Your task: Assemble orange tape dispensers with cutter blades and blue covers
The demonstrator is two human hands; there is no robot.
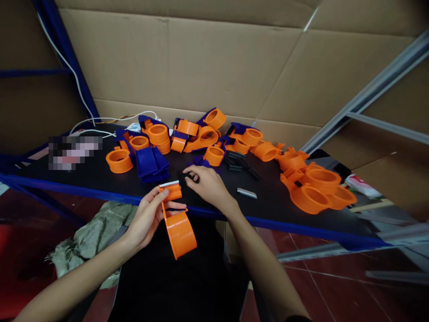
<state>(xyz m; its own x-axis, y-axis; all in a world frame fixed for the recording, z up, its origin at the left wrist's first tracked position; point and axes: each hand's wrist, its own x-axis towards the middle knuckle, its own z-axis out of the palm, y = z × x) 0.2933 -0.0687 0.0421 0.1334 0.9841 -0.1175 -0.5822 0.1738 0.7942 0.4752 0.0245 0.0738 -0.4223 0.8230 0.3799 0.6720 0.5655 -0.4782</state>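
Observation:
My left hand (149,217) grips an orange tape dispenser (181,235) over the table's front edge, its ring hanging down. Along the top end of the dispenser lies a toothed metal blade (169,184), with my left thumb pressed just below it. To the right, my right hand (209,185) is over the black tabletop, fingers curled in. Something small and dark appears at its fingertips, hard to tell from the table. Another metal blade (247,193) lies flat to the right of that hand. Black plastic strips (236,162) are piled beyond it.
Orange dispensers with blue parts (157,134) stand along the back. Bare orange dispensers (311,185) are heaped at the right. Blue plates (150,163) are stacked left of centre. A cardboard wall (187,62) closes the back, and metal shelf posts (365,94) flank the table.

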